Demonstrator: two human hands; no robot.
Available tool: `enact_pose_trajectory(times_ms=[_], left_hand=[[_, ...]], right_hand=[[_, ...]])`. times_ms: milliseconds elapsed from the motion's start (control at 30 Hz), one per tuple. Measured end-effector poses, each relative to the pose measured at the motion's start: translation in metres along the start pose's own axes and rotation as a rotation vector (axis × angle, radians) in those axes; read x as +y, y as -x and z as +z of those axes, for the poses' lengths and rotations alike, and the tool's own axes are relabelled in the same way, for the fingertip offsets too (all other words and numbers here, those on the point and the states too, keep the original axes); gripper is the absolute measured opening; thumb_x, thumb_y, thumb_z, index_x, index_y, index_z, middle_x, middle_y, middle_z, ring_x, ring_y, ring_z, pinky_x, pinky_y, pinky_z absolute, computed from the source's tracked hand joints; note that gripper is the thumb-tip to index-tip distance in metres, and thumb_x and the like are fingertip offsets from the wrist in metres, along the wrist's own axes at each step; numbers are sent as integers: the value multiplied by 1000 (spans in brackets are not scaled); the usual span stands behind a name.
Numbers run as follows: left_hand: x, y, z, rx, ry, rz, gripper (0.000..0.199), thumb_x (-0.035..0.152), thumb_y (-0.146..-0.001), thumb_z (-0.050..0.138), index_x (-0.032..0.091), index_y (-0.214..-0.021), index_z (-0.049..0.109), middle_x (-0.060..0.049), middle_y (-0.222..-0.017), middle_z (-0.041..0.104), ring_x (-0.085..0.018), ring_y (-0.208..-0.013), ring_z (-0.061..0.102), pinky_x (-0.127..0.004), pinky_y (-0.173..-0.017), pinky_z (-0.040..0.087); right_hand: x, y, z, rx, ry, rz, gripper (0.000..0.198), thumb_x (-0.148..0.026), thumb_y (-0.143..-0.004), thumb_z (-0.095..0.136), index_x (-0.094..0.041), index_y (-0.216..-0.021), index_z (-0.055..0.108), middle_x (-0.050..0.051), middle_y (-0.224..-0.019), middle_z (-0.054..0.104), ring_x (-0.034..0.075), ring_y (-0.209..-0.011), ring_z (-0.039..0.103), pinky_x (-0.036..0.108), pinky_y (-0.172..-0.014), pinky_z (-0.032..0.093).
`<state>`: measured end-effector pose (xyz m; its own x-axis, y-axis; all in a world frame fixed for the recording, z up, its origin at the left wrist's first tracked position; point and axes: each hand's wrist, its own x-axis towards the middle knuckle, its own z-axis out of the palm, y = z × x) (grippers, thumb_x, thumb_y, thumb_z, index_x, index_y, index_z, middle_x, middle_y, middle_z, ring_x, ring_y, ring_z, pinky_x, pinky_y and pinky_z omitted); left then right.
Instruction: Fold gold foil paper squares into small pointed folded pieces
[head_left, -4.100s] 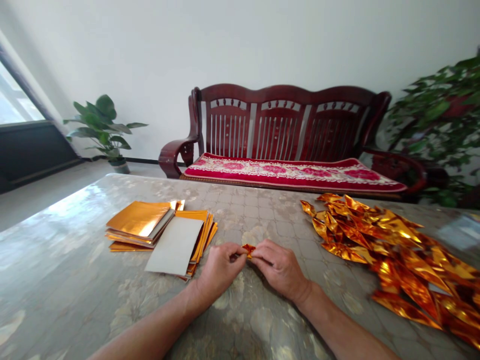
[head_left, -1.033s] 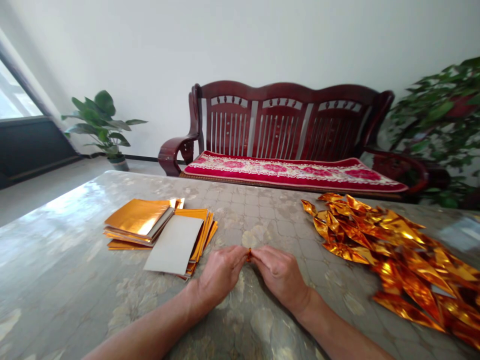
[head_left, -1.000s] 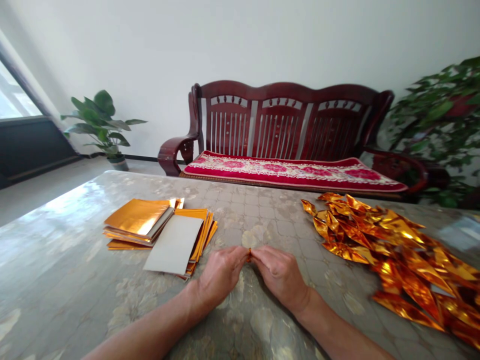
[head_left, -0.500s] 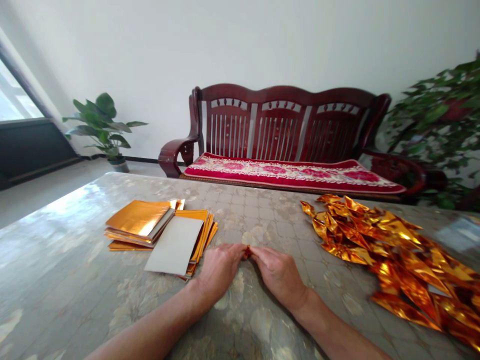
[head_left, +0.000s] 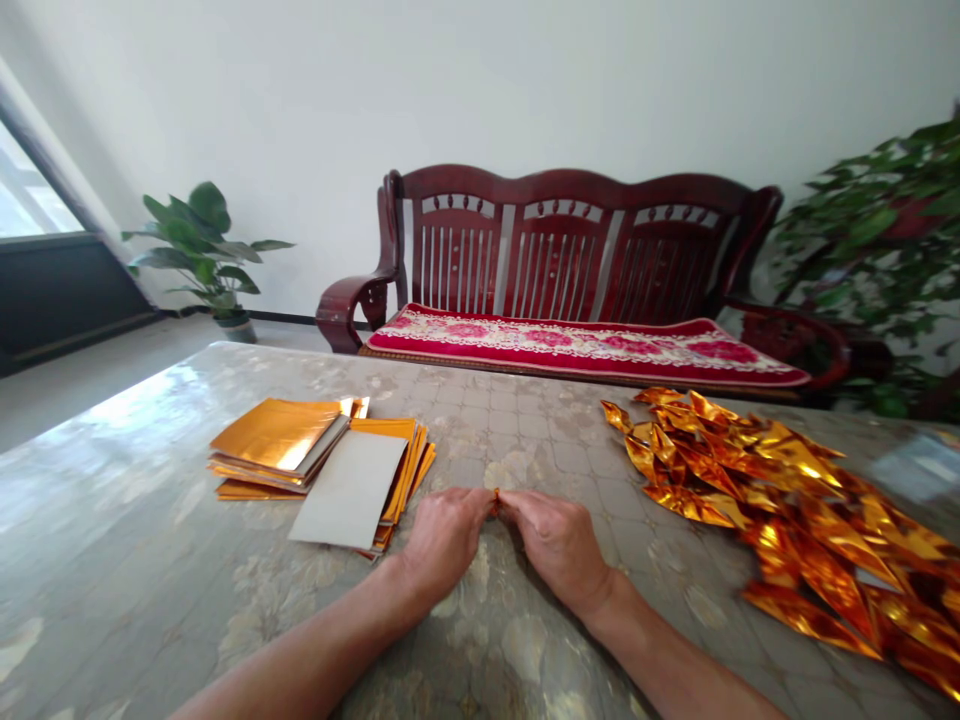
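Between my fingertips, at the middle of the table, is a small piece of gold foil paper (head_left: 495, 504), mostly hidden by the hands. My left hand (head_left: 448, 530) pinches its left end, and my right hand (head_left: 556, 540) pinches the right end. To the left lie stacked sheets of gold foil paper (head_left: 274, 432), with another pile beside them topped by a grey-white sheet (head_left: 352, 490) turned backing side up. On the right spreads a heap of folded gold foil pieces (head_left: 795, 500), shiny and pointed at the ends.
The table (head_left: 187, 590) has a patterned, glossy cover. A clear plastic item (head_left: 919, 468) lies at its right edge. Beyond stands a dark red wooden bench (head_left: 577, 250) with a red floral cushion (head_left: 555, 340). Potted plants (head_left: 206, 245) flank it.
Both hands stay almost in place, still pinching the foil paper. Slightly less of the foil shows between the fingertips. The piles have not changed.
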<state>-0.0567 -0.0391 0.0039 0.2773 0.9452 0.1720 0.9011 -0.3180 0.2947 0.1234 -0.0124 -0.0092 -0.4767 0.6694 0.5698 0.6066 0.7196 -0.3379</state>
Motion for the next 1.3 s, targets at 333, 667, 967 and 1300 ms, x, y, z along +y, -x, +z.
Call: enact_pose_trajectory(times_ms=[333, 667, 967, 1300], left_hand=[[-4, -3, 6, 108, 88, -14, 23, 19, -98, 43, 20, -87, 64, -3, -81, 73, -16, -75, 69, -22, -67, 46], [-7, -1, 1, 123, 121, -6, 23, 27, -99, 46, 24, -102, 69, -3, -92, 75, -18, -88, 70, -24, -78, 48], [-7, -1, -1, 150, 41, 38, 23, 28, -100, 47, 25, -101, 69, -2, -88, 74, -17, -86, 68, -24, -75, 46], [-2, 1, -5, 159, 0, 62, 23, 29, -99, 48, 25, -94, 70, -1, -82, 72, -16, -81, 66, -26, -72, 43]], right_hand=[[-3, -4, 4, 11, -53, 91, 29, -14, -93, 51, -25, -108, 74, 4, -96, 78, 16, -84, 74, 25, -79, 57], [-10, -11, -8, -51, -164, 287, 26, -29, -96, 50, -25, -105, 75, 3, -103, 77, 18, -94, 73, 28, -84, 55], [-6, -13, -5, -49, -90, 344, 26, -21, -86, 58, -25, -105, 75, 3, -99, 78, 20, -89, 74, 27, -78, 57], [-9, -19, -13, -146, 177, 309, 28, -20, -82, 62, -35, -101, 77, -2, -94, 78, 19, -84, 74, 25, -67, 53]])
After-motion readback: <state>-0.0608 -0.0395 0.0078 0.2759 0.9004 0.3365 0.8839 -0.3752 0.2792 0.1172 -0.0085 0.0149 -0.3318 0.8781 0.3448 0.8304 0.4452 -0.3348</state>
